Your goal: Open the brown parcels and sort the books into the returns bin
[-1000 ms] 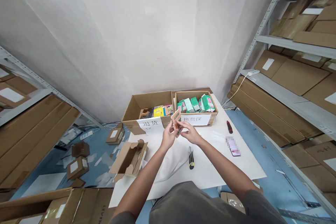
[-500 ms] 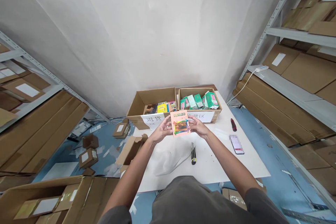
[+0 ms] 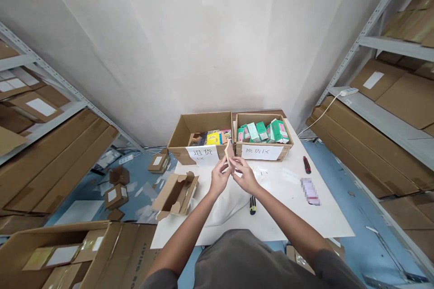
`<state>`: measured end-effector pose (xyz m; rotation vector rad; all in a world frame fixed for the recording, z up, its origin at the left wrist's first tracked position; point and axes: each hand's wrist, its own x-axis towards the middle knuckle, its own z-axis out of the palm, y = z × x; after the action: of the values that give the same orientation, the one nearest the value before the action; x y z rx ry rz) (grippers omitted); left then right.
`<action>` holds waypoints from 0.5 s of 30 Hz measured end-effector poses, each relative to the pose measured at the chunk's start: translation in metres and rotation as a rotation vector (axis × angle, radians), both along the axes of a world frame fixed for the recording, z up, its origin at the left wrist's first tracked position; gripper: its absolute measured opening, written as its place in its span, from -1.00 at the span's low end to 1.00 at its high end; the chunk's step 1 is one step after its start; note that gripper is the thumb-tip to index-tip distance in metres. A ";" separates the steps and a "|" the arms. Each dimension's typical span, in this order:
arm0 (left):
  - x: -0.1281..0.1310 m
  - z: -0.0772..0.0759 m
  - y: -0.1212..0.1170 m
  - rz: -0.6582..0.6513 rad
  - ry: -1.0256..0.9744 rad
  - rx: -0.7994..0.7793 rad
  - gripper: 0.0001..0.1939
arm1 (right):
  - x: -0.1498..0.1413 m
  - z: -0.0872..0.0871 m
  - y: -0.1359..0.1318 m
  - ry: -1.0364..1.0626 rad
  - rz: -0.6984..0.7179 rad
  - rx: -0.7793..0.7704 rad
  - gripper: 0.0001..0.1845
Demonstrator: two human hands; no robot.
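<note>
Between my two hands is a thin pink booklet or flat box (image 3: 229, 152), turned nearly edge-on to me, just in front of the two cartons. My left hand (image 3: 220, 176) grips its lower left side with the fingers closed. My right hand (image 3: 244, 177) pinches it from the right near the bottom. Behind it stand a left carton (image 3: 178, 153) with mixed small packs, a yellow one among them, and a right carton (image 3: 286, 151) with several green and white boxes. Each carton carries a white handwritten label. A black and yellow utility knife (image 3: 252, 205) lies beneath my right wrist.
An opened cardboard box (image 3: 179, 196) lies at the table's left edge. To the right are a red and black cutter (image 3: 307, 165) and a phone (image 3: 309, 191). A large carton (image 3: 111, 253) of parcels stands at lower left. Shelves (image 3: 407, 49) flank both sides.
The pink item has been turned from facing me to nearly edge-on. My hands have drawn closer together around its lower part. The view has shifted slightly.
</note>
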<state>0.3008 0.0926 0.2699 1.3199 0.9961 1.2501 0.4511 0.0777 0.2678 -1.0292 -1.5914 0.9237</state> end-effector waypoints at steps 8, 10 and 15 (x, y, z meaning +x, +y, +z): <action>-0.094 0.000 0.024 -0.206 -0.105 -0.283 -0.05 | 0.010 -0.016 0.039 0.349 0.089 -0.486 -0.24; -0.109 -0.003 0.032 -0.194 -0.127 -0.327 -0.01 | 0.000 -0.015 0.045 0.434 0.164 -0.573 -0.28; -0.137 -0.016 0.053 -0.181 -0.186 -0.361 0.00 | -0.031 -0.011 0.062 0.500 0.148 -0.633 -0.27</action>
<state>0.1636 0.1460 0.2544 0.9708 0.8986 0.9817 0.4206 0.1399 0.2566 -0.9908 -0.9751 1.7031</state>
